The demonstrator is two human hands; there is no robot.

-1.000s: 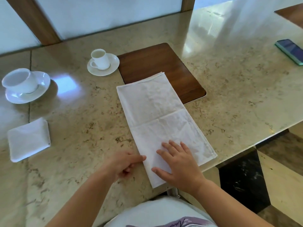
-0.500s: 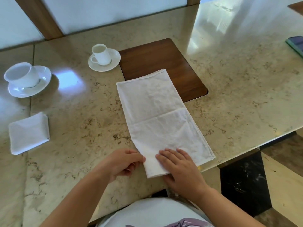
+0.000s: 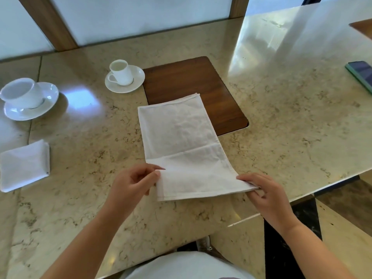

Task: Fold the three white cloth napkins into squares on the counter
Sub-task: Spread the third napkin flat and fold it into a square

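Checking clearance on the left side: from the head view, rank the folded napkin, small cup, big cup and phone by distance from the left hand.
From the left hand:
1. Folded napkin, to its left near the counter edge.
2. Small cup, ahead, beside the wooden inlay.
3. Big cup, far left, on its saucer.
4. Phone, far right edge.

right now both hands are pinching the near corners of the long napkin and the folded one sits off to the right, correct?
Not quite: the head view shows the folded napkin off to the left, not the right. Both hands, left and right, do pinch the long napkin at its near corners.
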